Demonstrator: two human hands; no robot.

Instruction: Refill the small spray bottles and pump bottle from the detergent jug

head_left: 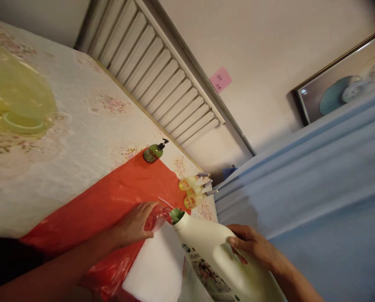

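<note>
A clear plastic bottle (157,219) was held in the left hand (141,222), with the fingers and thumb curled around its body, above a red plastic sheet (111,197) at the near centre. A cream detergent jug (203,235) was gripped by its handle in the right hand (250,246), at the near right. The jug was tilted leftward, and its green pouring spout (176,215) was positioned right by the bottle's neck; whether the two were touching could not be told. A white pad (158,268) was seen below, between the hands. Farther off, a green pump bottle (152,154) was stood at the sheet's far edge, and three yellow-tinted spray bottles (192,192) were grouped to its right. A translucent yellow basin (26,88) was placed at the left on the floral tablecloth (86,142). A blue curtain (316,180) was hung at the right, and a pink note (220,79) was stuck to the far wall (253,50).
</note>
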